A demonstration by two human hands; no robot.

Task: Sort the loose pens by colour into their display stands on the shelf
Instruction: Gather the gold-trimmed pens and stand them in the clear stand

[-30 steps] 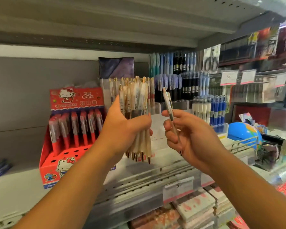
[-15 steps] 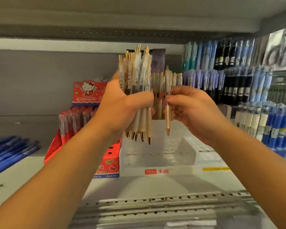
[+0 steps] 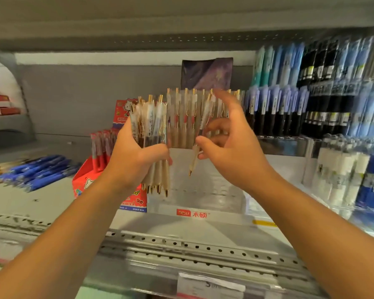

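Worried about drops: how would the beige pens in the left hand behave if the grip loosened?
Likely slippery: the beige pens look smooth, hang tips down, and only the left hand grips them, so one could slide out. Probably light, since one hand holds all.

- A stationery shop: a grey metal shelf (image 3: pixel 41 208) with a perforated front rail (image 3: pixel 203 248) and a white price label (image 3: pixel 209 284) clipped below it.
- Tiered racks of wrapped blue, black and teal pens (image 3: pixel 311 100) fill the right side.
- A red cardboard cartoon display box (image 3: pixel 84 184) and a clear branded plastic stand (image 3: pixel 192 213) hold more pens.
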